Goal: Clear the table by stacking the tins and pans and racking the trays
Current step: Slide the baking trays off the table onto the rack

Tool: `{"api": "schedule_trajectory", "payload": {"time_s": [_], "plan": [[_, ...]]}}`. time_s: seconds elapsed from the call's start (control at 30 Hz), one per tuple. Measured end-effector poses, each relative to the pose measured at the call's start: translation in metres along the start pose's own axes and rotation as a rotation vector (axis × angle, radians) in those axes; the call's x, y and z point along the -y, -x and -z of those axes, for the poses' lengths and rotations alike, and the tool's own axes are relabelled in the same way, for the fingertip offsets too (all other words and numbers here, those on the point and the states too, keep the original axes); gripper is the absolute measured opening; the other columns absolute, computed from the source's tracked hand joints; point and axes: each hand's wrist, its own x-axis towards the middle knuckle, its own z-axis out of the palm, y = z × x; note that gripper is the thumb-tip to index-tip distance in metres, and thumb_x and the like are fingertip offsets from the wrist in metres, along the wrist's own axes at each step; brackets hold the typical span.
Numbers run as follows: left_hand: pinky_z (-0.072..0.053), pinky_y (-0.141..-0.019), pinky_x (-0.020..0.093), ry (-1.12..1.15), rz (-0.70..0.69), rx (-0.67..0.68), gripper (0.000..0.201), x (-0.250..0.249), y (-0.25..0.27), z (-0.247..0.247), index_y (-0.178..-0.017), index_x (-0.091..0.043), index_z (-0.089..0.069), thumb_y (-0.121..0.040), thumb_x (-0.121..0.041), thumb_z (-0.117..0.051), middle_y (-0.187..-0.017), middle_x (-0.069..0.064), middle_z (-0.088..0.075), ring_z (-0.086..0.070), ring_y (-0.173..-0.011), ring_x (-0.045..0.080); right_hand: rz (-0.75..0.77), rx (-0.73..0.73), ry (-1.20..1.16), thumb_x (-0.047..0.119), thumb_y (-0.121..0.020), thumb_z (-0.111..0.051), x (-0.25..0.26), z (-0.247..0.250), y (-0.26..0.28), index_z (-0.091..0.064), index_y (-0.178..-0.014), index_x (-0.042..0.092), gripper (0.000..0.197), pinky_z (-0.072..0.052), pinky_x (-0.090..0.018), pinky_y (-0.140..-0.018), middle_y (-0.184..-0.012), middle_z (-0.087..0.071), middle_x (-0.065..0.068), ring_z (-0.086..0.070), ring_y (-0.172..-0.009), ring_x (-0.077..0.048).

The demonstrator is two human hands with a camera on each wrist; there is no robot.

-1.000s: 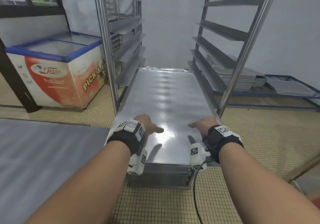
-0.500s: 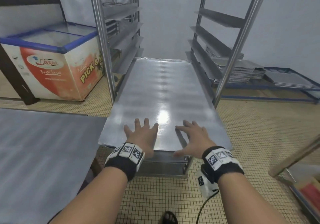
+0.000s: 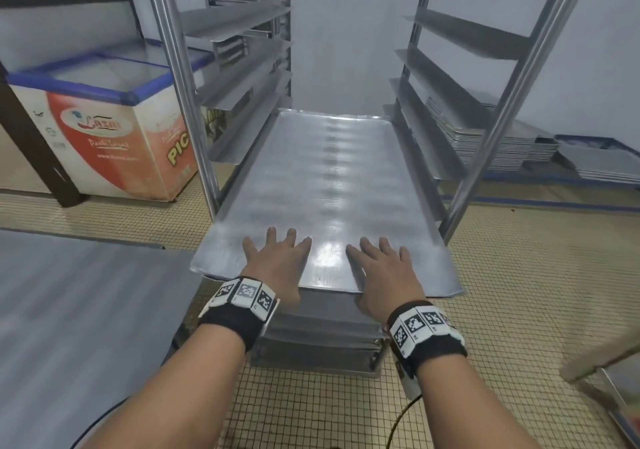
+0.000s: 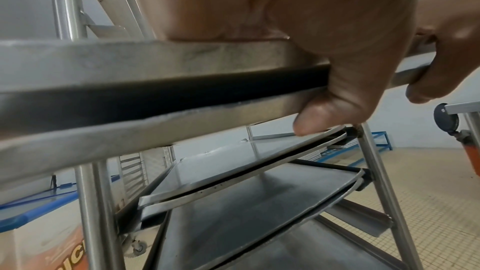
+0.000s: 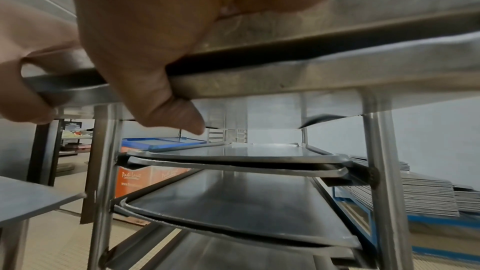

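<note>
A large flat metal tray (image 3: pixel 329 178) lies on the runners of a steel rack (image 3: pixel 180 84), its near end sticking out past the front posts. My left hand (image 3: pixel 273 261) and right hand (image 3: pixel 381 268) lie flat on that near end, fingers spread and straight. In the left wrist view my thumb (image 4: pixel 337 93) hangs down over the front edges of two stacked trays (image 4: pixel 130 54). The right wrist view shows the same, with my right thumb (image 5: pixel 161 81) over the tray edges (image 5: pixel 311 34). More trays (image 5: pixel 233 153) sit on lower runners.
Lower racked trays (image 3: pixel 318 341) jut out under my wrists. A grey table top (image 3: pixel 69 310) is at my left and a chest freezer (image 3: pixel 104 129) behind it. Stacks of trays (image 3: pixel 495 143) rest on a blue frame at the right. The floor is tiled.
My hands have turned from fingers pointing inward at the tray's near end to lying flat with fingers pointing forward. The view has pulled back a little.
</note>
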Motion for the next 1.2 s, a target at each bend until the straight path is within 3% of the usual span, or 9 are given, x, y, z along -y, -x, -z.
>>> {"api": "schedule_trajectory", "payload": {"time_s": [0.17, 0.4, 0.67, 0.87, 1.07, 1.2], "plan": [[-0.014, -0.108, 0.076, -0.023, 0.007, 0.003, 0.092, 0.005, -0.046, 0.017, -0.147, -0.028, -0.022, -0.07, -0.02, -0.071, -0.159, 0.004, -0.017, -0.008, -0.149, 0.041, 0.018, 0.004, -0.03, 0.034, -0.077, -0.072, -0.02, 0.005, -0.047, -0.028, -0.144, 0.032, 0.08, -0.018, -0.059, -0.115, -0.154, -0.029, 0.003, -0.022, -0.143, -0.032], [-0.02, -0.105, 0.072, -0.029, 0.022, 0.011, 0.096, 0.014, -0.105, 0.031, -0.145, -0.031, -0.021, -0.062, -0.019, -0.067, -0.153, -0.001, -0.025, -0.015, -0.146, 0.037, 0.03, 0.018, -0.05, 0.027, -0.07, -0.068, -0.041, 0.007, -0.103, -0.034, -0.138, 0.032, 0.077, -0.022, -0.059, -0.111, -0.144, -0.037, 0.005, -0.03, -0.135, -0.031], [-0.017, -0.112, 0.069, -0.013, 0.062, 0.038, 0.103, 0.02, -0.152, 0.05, -0.153, -0.033, -0.016, -0.066, -0.015, -0.067, -0.162, -0.002, -0.016, -0.009, -0.151, 0.033, 0.036, -0.017, -0.054, 0.022, -0.065, -0.064, -0.059, 0.005, -0.152, -0.04, -0.126, 0.031, 0.067, -0.029, -0.056, -0.105, -0.122, -0.044, 0.006, -0.038, -0.119, -0.028], [-0.009, -0.114, 0.07, 0.018, 0.072, 0.075, 0.106, 0.023, -0.179, 0.061, -0.155, -0.034, -0.013, -0.067, -0.011, -0.067, -0.164, -0.002, -0.012, -0.003, -0.153, 0.032, 0.04, -0.009, -0.035, 0.023, -0.069, -0.066, -0.068, 0.005, -0.182, -0.04, -0.128, 0.03, 0.065, -0.028, -0.057, -0.105, -0.126, -0.044, 0.004, -0.038, -0.123, -0.031], [-0.009, -0.114, 0.07, 0.015, 0.069, 0.082, 0.108, 0.025, -0.193, 0.066, -0.155, -0.033, -0.014, -0.063, -0.008, -0.067, -0.163, -0.001, -0.013, -0.004, -0.152, 0.032, 0.033, -0.003, -0.027, 0.024, -0.071, -0.066, -0.073, 0.001, -0.197, -0.036, -0.132, 0.029, 0.068, -0.023, -0.061, -0.109, -0.136, -0.041, 0.002, -0.032, -0.131, -0.034], [-0.014, -0.114, 0.069, -0.004, 0.056, 0.048, 0.099, 0.028, -0.196, 0.061, -0.153, -0.033, -0.017, -0.069, -0.016, -0.066, -0.161, -0.002, -0.017, -0.01, -0.151, 0.032, 0.001, 0.016, 0.012, 0.026, -0.077, -0.066, -0.071, -0.002, -0.198, -0.027, -0.143, 0.029, 0.076, -0.019, -0.06, -0.113, -0.15, -0.029, 0.0, -0.021, -0.141, -0.035]]}}
